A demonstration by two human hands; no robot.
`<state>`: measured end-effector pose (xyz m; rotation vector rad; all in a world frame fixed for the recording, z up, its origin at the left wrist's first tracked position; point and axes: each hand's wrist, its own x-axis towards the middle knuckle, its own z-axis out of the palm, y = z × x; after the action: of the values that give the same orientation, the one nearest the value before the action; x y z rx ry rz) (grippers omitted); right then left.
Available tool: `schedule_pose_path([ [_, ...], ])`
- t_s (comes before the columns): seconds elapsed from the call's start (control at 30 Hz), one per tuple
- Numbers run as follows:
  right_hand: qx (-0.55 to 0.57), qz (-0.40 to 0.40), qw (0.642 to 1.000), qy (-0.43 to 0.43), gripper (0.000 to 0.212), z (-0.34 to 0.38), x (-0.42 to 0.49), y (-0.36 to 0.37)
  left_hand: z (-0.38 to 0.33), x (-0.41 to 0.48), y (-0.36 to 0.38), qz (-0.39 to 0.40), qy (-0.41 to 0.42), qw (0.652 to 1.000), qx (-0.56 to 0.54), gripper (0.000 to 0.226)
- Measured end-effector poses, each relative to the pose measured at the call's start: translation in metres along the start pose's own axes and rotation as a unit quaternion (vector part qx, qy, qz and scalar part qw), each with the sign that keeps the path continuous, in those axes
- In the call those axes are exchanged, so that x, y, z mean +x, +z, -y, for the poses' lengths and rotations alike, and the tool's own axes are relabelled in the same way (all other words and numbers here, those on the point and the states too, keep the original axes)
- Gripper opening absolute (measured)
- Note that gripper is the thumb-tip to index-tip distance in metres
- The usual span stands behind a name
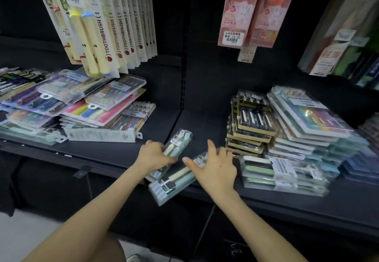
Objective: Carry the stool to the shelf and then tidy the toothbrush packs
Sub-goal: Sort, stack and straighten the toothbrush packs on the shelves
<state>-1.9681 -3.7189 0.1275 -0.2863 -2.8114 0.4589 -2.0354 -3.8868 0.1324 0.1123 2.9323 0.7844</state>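
Two clear toothbrush packs lie near the front edge of the black shelf point(114, 155). My left hand point(152, 155) grips the farther pack point(178, 145), fingers curled over its side. My right hand point(213, 167) rests with spread, straight fingers on the nearer pack point(172, 184), which juts out past the shelf edge. Both packs hold pale green and cream brushes. No stool is in view.
A loose, slanting heap of colourful packs point(86, 106) fills the shelf's left. Neater stacks point(303, 130) stand at the right, with a low stack point(285, 173) close to my right hand. Hanging packs point(114, 22) and pink packs point(244, 9) dangle above.
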Motion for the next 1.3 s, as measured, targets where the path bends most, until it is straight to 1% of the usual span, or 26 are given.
schedule_pose_path([
  [0.07,-0.006,0.041,0.999,0.034,0.104,0.006,-0.004,0.000,-0.001,-0.005,0.005,-0.026,0.016,0.999,-0.009,0.038],
  [0.13,0.015,0.070,0.995,0.067,0.108,0.008,-0.003,-0.002,0.002,-0.010,0.007,-0.052,0.031,0.998,-0.035,0.035],
  [0.2,0.076,0.108,0.985,0.114,0.114,0.007,0.002,-0.002,0.002,-0.018,0.005,-0.083,0.032,0.992,-0.085,0.031],
  [0.3,0.175,0.152,0.959,0.162,0.120,0.004,0.013,-0.003,0.001,-0.031,0.000,-0.122,0.032,0.979,-0.159,0.038],
  [0.47,0.316,0.150,0.922,0.168,0.125,0.012,0.017,0.004,0.002,-0.048,0.003,-0.140,0.016,0.960,-0.242,0.045],
  [0.53,0.339,0.137,0.917,0.156,0.118,0.012,0.010,0.009,0.001,-0.054,0.003,-0.151,0.010,0.951,-0.268,0.043],
  [0.6,0.324,0.117,0.927,0.148,0.106,0.009,-0.001,0.007,0.002,-0.056,0.002,-0.160,0.006,0.943,-0.291,0.044],
  [0.63,0.287,0.102,0.942,0.142,0.103,0.006,-0.005,0.007,0.002,-0.056,0.001,-0.162,0.005,0.941,-0.298,0.047],
  [0.67,0.225,0.092,0.960,0.138,0.103,0.006,-0.009,0.004,0.003,-0.055,0.000,-0.164,0.003,0.940,-0.301,0.051],
  [0.7,0.155,0.088,0.975,0.134,0.109,0.006,-0.013,0.003,0.002,-0.055,-0.001,-0.163,0.001,0.939,-0.302,0.054],
  [0.73,0.100,0.096,0.982,0.126,0.115,0.008,-0.017,0.000,0.001,-0.054,-0.001,-0.160,-0.001,0.939,-0.306,0.056],
  [0.77,0.072,0.110,0.984,0.122,0.119,0.010,-0.019,-0.001,0.000,-0.054,-0.002,-0.156,-0.002,0.938,-0.310,0.057],
  [0.8,0.066,0.125,0.982,0.123,0.118,0.012,-0.019,-0.002,-0.002,-0.053,-0.002,-0.153,-0.001,0.937,-0.313,0.057],
  [0.87,0.084,0.154,0.975,0.133,0.107,0.011,-0.014,-0.004,-0.004,-0.054,-0.001,-0.151,0.004,0.935,-0.322,0.056],
  [0.9,0.092,0.163,0.973,0.135,0.095,0.009,-0.012,-0.006,-0.005,-0.056,-0.001,-0.151,0.010,0.933,-0.326,0.056],
  [1.0,0.102,0.146,0.978,0.111,0.056,0.002,-0.014,-0.013,-0.010,-0.063,-0.001,-0.143,0.030,0.923,-0.355,0.055],
  [1.07,0.132,0.133,0.978,0.089,0.037,-0.003,-0.021,-0.019,-0.017,-0.070,-0.002,-0.126,0.043,0.915,-0.382,0.056],
  [1.1,0.167,0.123,0.975,0.081,0.029,-0.006,-0.025,-0.022,-0.020,-0.073,-0.004,-0.115,0.048,0.908,-0.400,0.058],
  [1.13,0.218,0.117,0.966,0.077,0.025,-0.010,-0.028,-0.026,-0.023,-0.076,-0.005,-0.105,0.053,0.899,-0.422,0.061],
  [1.2,0.331,0.119,0.933,0.076,0.019,-0.018,-0.036,-0.038,-0.029,-0.080,-0.008,-0.086,0.065,0.884,-0.454,0.064],
  [1.23,0.375,0.127,0.915,0.077,0.021,-0.025,-0.039,-0.045,-0.033,-0.082,-0.009,-0.075,0.075,0.880,-0.463,0.063],
  [1.3,0.425,0.149,0.889,0.079,0.033,-0.041,-0.045,-0.060,-0.046,-0.083,-0.012,-0.053,0.100,0.879,-0.464,0.066],
])
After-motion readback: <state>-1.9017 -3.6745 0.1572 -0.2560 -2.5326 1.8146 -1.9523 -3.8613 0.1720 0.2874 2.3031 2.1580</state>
